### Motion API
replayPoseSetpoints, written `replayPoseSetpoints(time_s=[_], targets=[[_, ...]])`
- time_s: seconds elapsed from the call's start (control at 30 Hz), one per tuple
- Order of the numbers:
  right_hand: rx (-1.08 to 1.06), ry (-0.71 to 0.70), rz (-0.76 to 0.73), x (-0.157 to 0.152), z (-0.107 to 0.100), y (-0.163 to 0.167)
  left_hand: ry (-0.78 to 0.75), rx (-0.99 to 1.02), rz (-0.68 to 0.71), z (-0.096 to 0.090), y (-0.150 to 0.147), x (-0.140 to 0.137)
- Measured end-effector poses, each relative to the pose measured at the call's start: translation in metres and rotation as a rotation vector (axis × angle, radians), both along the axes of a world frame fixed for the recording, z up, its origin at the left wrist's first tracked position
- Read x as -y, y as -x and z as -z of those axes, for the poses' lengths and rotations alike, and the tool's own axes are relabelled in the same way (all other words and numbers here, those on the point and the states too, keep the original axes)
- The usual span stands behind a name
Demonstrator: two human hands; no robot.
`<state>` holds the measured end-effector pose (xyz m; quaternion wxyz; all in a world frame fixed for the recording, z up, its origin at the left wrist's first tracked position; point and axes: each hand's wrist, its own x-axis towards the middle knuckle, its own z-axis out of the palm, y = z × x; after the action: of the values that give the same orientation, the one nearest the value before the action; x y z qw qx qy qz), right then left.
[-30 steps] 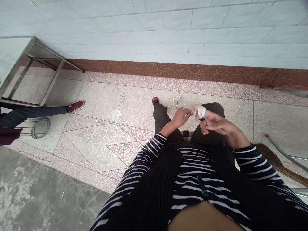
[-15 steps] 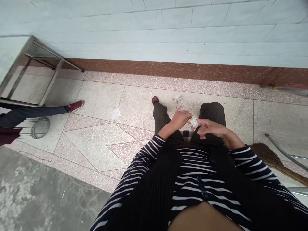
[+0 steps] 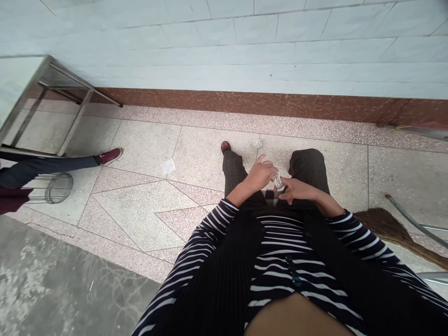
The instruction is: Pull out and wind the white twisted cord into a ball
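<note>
White cord (image 3: pixel 277 181) sits as a small coil between your two hands, over the gap between your knees, while a second, looser heap (image 3: pixel 256 144) of what looks like the same cord lies on the floor (image 3: pixel 205 140) beyond them, to the right of your red shoe (image 3: pixel 226 147). Your left hand (image 3: pixel 261 176) bends over the near end of the coil, fingertips apparently pinching its edge. Your right hand (image 3: pixel 297 189) comes in from the other side, a finger reaching to the coil and seemingly through it, its other fingers loosely bent below; you can't tell from this view whether they grip.

As for progress, judge the winding to be partway: several turns look gathered into a bundle at your fingers, but the floor heap suggests a fair amount of cord left to take up. Whether a strand joins heap and coil is too fine to make out, and no finished tie or knot can be seen on the bundle.
</note>
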<state>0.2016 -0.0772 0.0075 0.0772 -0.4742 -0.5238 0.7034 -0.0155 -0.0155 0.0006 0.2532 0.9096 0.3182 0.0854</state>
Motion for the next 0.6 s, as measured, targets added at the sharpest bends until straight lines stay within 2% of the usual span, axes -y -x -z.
replayPoseSetpoints(time_s=[0.07,0.17,0.37,0.47,0.53,0.6], targets=[[-0.164,0.039,0.029,0.005,-0.008,0.000,0.026,-0.006,-0.029,0.004,0.002,-0.003],[-0.261,0.038,0.107,0.006,-0.029,-0.007,0.085,0.007,-0.115,0.014,0.004,-0.006],[-0.393,-0.103,0.245,0.001,-0.074,-0.014,0.208,0.017,-0.233,0.025,0.001,-0.008],[-0.372,-0.245,0.362,-0.012,-0.069,-0.014,0.274,0.034,-0.180,0.022,-0.005,0.001],[-0.223,-0.327,0.427,-0.020,-0.051,-0.014,0.265,0.057,-0.091,0.015,-0.008,0.009],[0.030,-0.342,0.400,-0.024,-0.030,-0.014,0.201,0.086,-0.024,0.007,-0.008,0.013]])
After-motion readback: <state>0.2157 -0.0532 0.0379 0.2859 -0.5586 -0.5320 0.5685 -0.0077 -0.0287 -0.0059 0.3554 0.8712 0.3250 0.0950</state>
